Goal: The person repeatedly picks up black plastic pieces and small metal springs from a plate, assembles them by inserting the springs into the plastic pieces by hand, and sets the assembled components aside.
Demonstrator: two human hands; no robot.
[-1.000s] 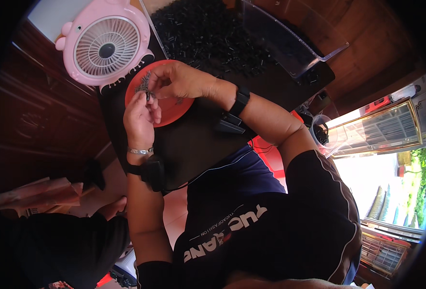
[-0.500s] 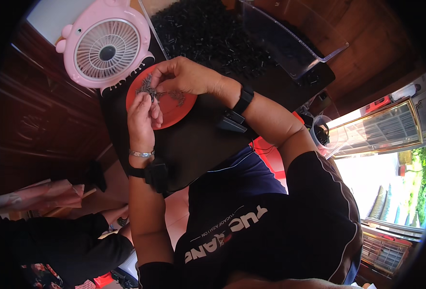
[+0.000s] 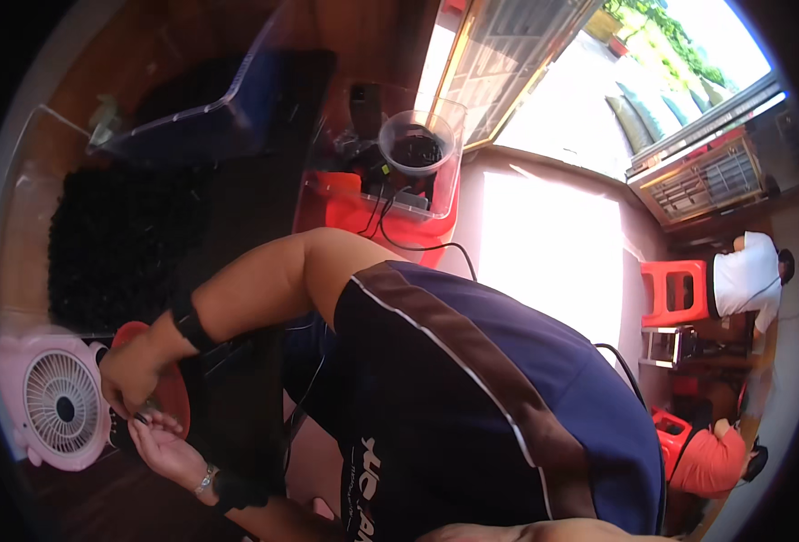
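Observation:
At the lower left, both my hands meet over a round red plate (image 3: 175,390). My left hand (image 3: 166,452) is palm up, with a small dark piece (image 3: 143,418) at its fingertips; its exact kind is too small to make out. Above it, my right hand (image 3: 131,369) points its fingers down at that piece, closed in a pinch. What the right fingertips hold, if anything, is hidden. The grey bits on the plate are mostly covered by my hands.
A pink fan (image 3: 63,406) stands beside the plate. Beyond lies a heap of small black parts (image 3: 115,253) near a clear plastic bin (image 3: 228,104). A clear tub (image 3: 418,149) sits in another box. Two people (image 3: 745,275) sit far right.
The view has swung to the right, so hands, plate and fan now appear lower left. The doorway and two seated people have come into sight. My hands stay together over the plate.

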